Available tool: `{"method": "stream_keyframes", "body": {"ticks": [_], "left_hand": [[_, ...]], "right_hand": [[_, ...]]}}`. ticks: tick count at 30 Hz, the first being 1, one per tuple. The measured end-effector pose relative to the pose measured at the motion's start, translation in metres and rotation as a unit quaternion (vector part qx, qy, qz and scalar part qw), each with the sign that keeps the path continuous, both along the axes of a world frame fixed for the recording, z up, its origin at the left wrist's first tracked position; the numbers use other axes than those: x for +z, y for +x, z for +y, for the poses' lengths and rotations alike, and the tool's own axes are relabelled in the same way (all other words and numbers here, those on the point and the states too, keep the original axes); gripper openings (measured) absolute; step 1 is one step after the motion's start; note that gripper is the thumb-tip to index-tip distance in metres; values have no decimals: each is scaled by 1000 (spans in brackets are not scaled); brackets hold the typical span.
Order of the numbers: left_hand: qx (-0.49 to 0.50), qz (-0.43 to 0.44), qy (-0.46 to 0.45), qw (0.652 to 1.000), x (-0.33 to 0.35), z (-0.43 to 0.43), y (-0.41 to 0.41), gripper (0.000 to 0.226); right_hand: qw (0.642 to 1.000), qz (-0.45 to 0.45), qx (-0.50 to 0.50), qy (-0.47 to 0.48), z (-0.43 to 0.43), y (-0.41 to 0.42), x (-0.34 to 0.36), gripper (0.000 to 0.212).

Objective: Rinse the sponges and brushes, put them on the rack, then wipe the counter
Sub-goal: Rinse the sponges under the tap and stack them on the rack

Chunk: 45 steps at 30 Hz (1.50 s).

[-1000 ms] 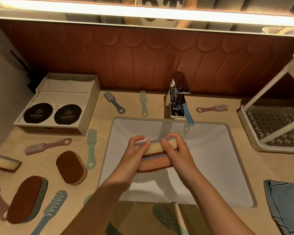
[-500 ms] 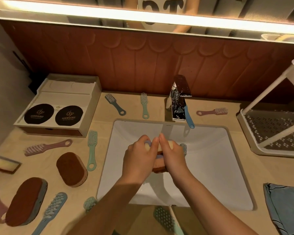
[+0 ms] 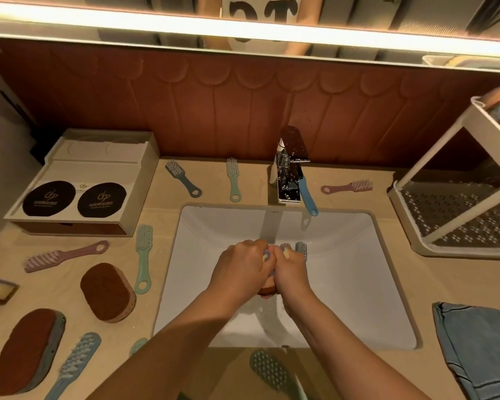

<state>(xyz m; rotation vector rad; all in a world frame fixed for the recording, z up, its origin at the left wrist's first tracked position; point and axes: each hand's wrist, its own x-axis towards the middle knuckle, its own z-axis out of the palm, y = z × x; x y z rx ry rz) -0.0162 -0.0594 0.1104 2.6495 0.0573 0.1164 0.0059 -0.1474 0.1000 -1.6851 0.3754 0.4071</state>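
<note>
Orange sponge (image 3: 267,288), lengthwise front-to-back, hands (image 3: 240,267) gripping

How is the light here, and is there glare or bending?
Head view: warm, dim light; the light strip glares along the top; the faucet glints; the wide lens bends the rack and counter; the left hand and right hand, gripping the sponge, shade the sink.

Bare forearms (image 3: 185,327), left hand (image 3: 240,269), right hand (image 3: 290,271) (mirrored: white top (image 3: 261,11) with black lettering)
</note>
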Motion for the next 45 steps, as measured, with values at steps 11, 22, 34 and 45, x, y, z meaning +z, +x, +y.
{"method": "stream_keyframes", "body": {"ticks": [11, 22, 34, 45], "left_hand": [[16, 221, -239, 945, 32, -2, 18, 40], [-13, 101, -468, 878, 90, -70, 27, 27], [28, 58, -585, 808, 102, -170, 47, 55], [23, 21, -542, 840, 143, -217, 96, 58]], "right_hand": [[975, 40, 215, 46, -87, 19, 31, 26], [961, -130, 236, 58, -175, 48, 106, 36], [954, -208, 205, 67, -246, 62, 121, 46], [939, -256, 209, 98, -310, 100, 163, 60]]}}
